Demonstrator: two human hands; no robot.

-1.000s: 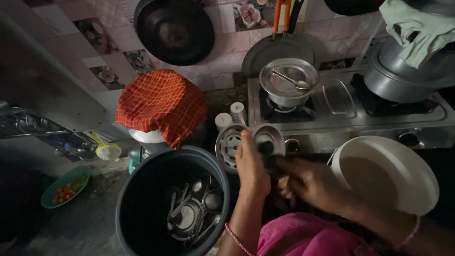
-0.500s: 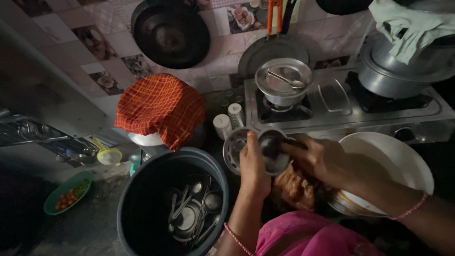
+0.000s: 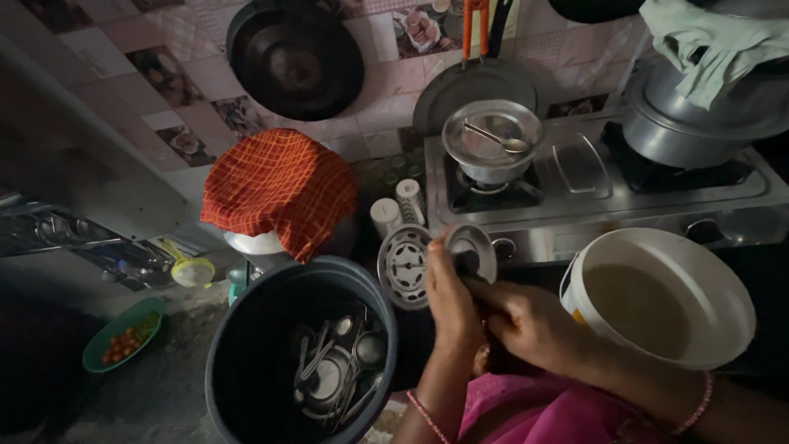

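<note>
My left hand (image 3: 448,300) holds a small round steel strainer piece (image 3: 469,245) and a perforated steel disc (image 3: 404,265) up in front of me. My right hand (image 3: 526,322) is curled against the left one, fingers pressed on the underside of the steel piece. Below and to the left stands a large dark tub (image 3: 246,362) with several steel spoons and small vessels (image 3: 337,374) inside. A white bucket (image 3: 723,329) with cloudy water sits to the right of my hands.
A steel two-burner stove (image 3: 592,185) stands behind, with a small steel pan and spoon (image 3: 491,140) and a big lidded pot (image 3: 699,115) under a green cloth. An orange checked cloth (image 3: 279,189) covers a pot. A green bowl (image 3: 122,339) lies at left.
Both hands have shifted the steel pieces slightly; the right hand has dropped from the top of the small piece to beneath it. The view has moved a little closer.
</note>
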